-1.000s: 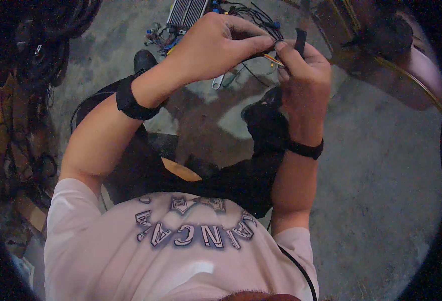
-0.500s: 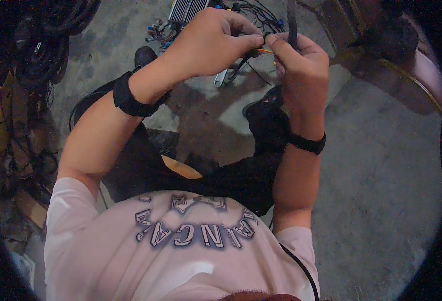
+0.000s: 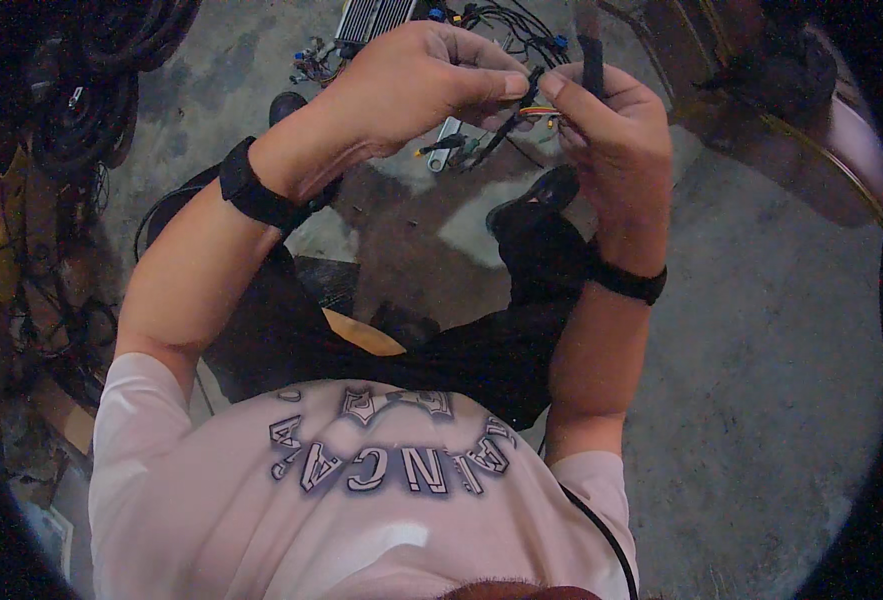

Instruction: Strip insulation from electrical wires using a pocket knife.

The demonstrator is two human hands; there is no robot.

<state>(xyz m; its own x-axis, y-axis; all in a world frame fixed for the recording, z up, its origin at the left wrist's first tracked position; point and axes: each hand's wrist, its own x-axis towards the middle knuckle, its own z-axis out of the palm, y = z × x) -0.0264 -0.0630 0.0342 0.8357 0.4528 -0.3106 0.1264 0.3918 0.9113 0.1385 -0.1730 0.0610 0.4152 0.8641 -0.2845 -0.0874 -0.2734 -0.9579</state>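
Beyond my knees, both hands are raised close together over a wire harness. My left hand is closed, thumb and finger pinching a black-wrapped bundle of wires. Thin orange and white wires show just below the pinch. My right hand is closed too, its thumb tip beside the bundle. A dark flat strip, perhaps tape, rises from between its fingers. A loose black wire end with a yellowish tip hangs below my left hand. The fingertips partly hide the bundle.
On the concrete floor ahead lie a finned metal box, tangled wires with blue connectors and a flat silver metal piece. Dark coils of cable fill the left side. A large rounded brownish panel stands at the right.
My hands have moved slightly apart, the right one shifting right and a little down. More of the black bundle shows between them, and a loose wire end now hangs below my left hand.
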